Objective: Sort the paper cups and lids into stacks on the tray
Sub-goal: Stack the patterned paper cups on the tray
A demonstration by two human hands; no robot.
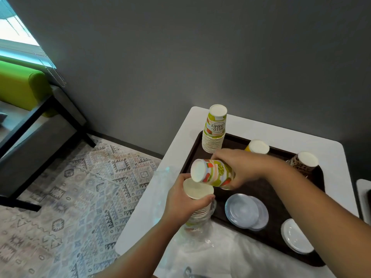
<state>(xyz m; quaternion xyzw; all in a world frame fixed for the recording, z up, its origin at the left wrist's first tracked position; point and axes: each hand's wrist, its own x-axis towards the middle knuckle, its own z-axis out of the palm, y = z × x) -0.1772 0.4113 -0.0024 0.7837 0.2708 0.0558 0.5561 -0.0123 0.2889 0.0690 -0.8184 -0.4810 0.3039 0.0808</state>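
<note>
Gripping a nested sleeve of cups [197,212] just off the tray's [275,199] near edge, the left hand [185,207] steadies the supply while the right hand [241,169] curls round one fruit-print cup [213,173], tipped sideways, probably bound for the matching upturned stack [214,131] at the far corner. Lids [246,211] lie grouped on the near side of the tray, which sits on the bench [251,125].

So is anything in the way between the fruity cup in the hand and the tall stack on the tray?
Nothing visible. The right hand holds the fruity cup just in front of the tall stack, with only bare tray between.
</note>
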